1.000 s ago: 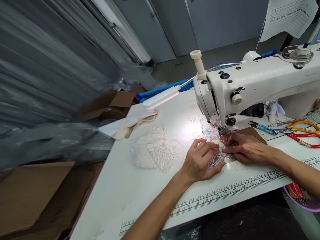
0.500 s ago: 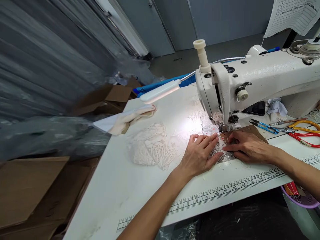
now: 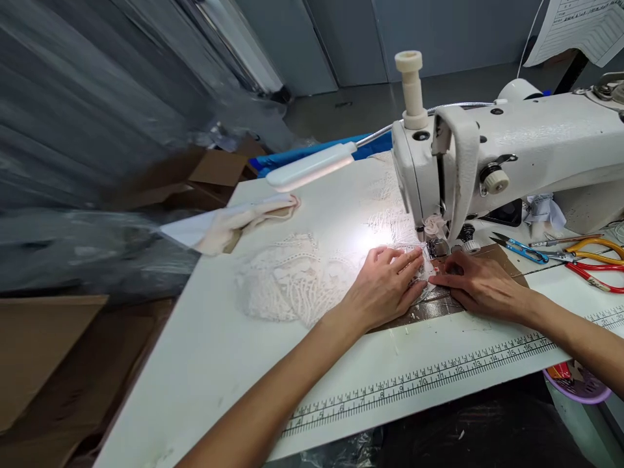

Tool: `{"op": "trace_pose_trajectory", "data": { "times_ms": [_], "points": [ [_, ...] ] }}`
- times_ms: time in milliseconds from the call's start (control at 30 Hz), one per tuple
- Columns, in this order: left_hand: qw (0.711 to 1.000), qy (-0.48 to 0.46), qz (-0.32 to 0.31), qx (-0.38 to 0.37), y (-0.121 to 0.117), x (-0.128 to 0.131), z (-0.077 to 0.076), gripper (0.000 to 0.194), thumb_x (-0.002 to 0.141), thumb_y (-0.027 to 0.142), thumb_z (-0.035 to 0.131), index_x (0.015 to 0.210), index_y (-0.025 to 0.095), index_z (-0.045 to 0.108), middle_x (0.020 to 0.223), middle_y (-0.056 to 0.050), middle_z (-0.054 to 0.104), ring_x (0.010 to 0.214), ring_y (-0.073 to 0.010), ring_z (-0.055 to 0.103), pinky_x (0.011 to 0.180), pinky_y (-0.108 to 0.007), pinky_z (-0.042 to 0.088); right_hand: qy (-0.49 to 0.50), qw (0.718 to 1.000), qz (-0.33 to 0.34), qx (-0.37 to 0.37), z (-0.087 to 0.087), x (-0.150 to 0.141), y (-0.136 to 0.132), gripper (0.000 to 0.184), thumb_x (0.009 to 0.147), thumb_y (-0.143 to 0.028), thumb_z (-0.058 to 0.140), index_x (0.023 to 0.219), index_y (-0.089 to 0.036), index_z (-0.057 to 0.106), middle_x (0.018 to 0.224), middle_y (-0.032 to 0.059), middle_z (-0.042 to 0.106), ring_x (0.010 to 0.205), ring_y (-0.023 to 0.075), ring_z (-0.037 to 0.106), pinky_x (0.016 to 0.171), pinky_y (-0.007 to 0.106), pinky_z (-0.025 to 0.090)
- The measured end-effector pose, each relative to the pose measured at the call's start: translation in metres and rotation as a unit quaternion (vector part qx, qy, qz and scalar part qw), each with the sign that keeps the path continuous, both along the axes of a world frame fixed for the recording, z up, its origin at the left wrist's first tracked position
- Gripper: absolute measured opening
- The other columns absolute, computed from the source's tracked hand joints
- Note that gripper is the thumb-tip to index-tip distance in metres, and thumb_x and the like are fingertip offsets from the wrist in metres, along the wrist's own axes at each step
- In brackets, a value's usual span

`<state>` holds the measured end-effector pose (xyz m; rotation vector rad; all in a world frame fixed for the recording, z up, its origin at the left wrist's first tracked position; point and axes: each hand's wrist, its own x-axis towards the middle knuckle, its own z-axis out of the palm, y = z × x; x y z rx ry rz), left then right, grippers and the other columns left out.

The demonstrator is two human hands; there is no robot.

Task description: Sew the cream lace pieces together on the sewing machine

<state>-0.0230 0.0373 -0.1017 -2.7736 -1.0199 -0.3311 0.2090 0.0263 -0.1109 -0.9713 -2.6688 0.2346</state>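
Observation:
A white sewing machine (image 3: 517, 149) stands on a white table (image 3: 234, 364). White lace fabric (image 3: 292, 279) lies spread to the left of its needle and runs under the presser foot (image 3: 435, 248). My left hand (image 3: 385, 286) lies flat on the lace just left of the foot, fingers stretched out and pressing it down. My right hand (image 3: 480, 286) rests flat on the fabric edge and a brown plate just right of the foot, fingertips pointing at the needle.
Scissors with blue, yellow and red handles (image 3: 575, 257) lie to the right of the machine. A lamp on a flexible arm (image 3: 312, 166) lights the needle area. A cream cloth (image 3: 238, 224) lies at the table's far left corner. Cardboard boxes (image 3: 49, 351) stand left. A ruler strip (image 3: 439, 380) edges the table.
Both hands have slid forward with the lace toward the presser foot. The lace patch that showed between the hands is now under them. The camera has moved closer.

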Motion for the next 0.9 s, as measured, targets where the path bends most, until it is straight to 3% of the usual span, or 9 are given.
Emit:
{"op": "trace_pose_trajectory", "data": {
  "times_ms": [400, 900],
  "points": [
    [0.998, -0.064, 0.01, 0.008, 0.001, 0.001, -0.008, 0.034, 0.099, 0.036, 0.043, 0.122, 0.018, 0.06, 0.128, -0.006, 0.065, 0.107, -0.0281, 0.06, 0.096, -0.053, 0.038, 0.022, 0.999, -0.029, -0.023, -0.002, 0.001, 0.003, 0.032, 0.095, -0.02, 0.045, 0.114, -0.027, 0.07, 0.101, 0.0085, 0.059, 0.081, 0.0156, 0.057, 0.067, 0.028, 0.049],
    [0.995, -0.097, -0.013, -0.033, 0.007, -0.001, -0.012, 0.037, 0.099, 0.038, 0.042, 0.124, 0.016, 0.059, 0.127, -0.009, 0.065, 0.111, -0.0285, 0.058, 0.091, -0.049, 0.045, 0.034, 0.999, -0.032, -0.026, -0.003, -0.001, 0.003, 0.035, 0.095, -0.019, 0.044, 0.118, -0.027, 0.069, 0.102, 0.0085, 0.06, 0.084, 0.016, 0.06, 0.07, 0.029, 0.054]
  ]
}}
